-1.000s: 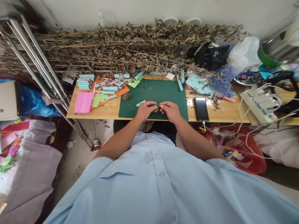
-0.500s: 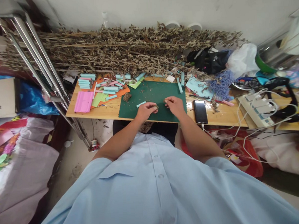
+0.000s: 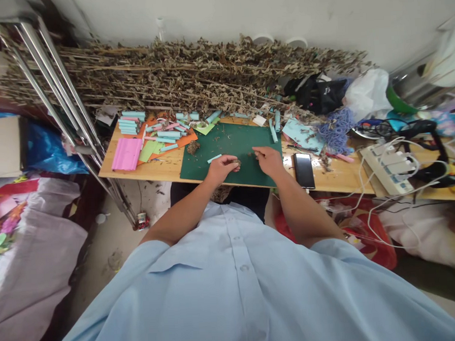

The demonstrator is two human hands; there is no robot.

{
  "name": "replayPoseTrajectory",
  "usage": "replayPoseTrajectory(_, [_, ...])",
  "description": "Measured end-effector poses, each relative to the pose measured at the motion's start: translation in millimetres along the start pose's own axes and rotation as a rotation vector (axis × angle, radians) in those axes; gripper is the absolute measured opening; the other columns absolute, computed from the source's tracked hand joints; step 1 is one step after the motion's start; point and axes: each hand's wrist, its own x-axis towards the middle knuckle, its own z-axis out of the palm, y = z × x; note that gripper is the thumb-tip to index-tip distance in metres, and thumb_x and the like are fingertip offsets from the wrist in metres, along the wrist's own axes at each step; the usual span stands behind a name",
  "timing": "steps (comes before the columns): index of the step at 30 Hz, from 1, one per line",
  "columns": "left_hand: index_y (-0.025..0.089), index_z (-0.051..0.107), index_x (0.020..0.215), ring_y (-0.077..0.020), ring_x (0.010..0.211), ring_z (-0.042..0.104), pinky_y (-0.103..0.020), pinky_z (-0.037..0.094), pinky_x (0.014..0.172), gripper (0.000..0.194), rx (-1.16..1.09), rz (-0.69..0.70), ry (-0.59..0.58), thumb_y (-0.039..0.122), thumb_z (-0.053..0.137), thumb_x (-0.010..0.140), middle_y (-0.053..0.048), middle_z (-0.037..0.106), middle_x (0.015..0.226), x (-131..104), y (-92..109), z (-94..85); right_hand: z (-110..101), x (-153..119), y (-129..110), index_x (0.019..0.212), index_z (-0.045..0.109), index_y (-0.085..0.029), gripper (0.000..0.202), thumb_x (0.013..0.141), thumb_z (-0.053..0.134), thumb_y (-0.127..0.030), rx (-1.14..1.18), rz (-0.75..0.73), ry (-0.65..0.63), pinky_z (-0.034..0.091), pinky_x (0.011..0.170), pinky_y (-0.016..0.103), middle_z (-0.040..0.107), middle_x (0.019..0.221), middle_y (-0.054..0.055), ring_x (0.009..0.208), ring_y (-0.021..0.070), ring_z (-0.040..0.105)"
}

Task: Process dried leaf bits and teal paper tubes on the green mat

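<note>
Pinching dried leaf [image 3: 237, 162], left hand [image 3: 220, 170] | right hand [image 3: 268, 161] half-curled, grip: cannot tell | red container [image 3: 386, 254]: mixed scraps

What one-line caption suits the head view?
Left hand pinching dried plant bits, right hand apart, above a green mat near paper rolls.

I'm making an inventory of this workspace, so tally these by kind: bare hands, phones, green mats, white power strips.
Bare hands, left hand and right hand: 2
Phone: 1
Green mat: 1
White power strip: 1
Total: 5
</note>
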Motion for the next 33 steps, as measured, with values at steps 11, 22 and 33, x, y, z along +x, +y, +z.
replayPoseTrajectory(11, [0.013,0.074,0.104,-0.0142,0.072,0.073,-0.034,0.064,0.080,0.041,-0.045,0.031,-0.004,0.032,0.091,0.072,-0.002,0.077,0.085,3.2,-5.7,-3.6,32.2,-48.6,-55.1,0.107,0.082,-0.026,0.030,0.086,0.074,-0.047,0.377,0.127,0.028,0.061,0.089,0.041,0.081,0.107,0.006,0.087,0.0231,0.073])
replayPoseTrajectory(22, [0.013,0.073,0.094,-0.0149,0.073,0.073,-0.034,0.065,0.077,0.024,0.055,0.013,0.023,0.025,0.085,0.077,-0.002,0.075,0.082,1.6,-2.3,-0.7,38.9,-45.7,-62.6,0.088,0.082,-0.027,0.017,0.090,0.067,-0.033,0.155,0.026,0.076,0.059,0.091,0.039,0.081,0.093,0.005,0.087,0.0231,0.074])
replayPoseTrajectory(33, [0.012,0.070,0.092,-0.0164,0.070,0.075,-0.031,0.064,0.070,0.032,-0.086,-0.043,-0.002,0.027,0.089,0.072,-0.003,0.076,0.076,4.4,0.1,-1.4,46.4,-44.3,-54.3,0.091,0.083,-0.021,0.027,0.078,0.077,-0.044,0.630,0.289,0.063,0.052,0.055,0.030,0.075,0.068,0.001,0.058,0.0162,0.066])
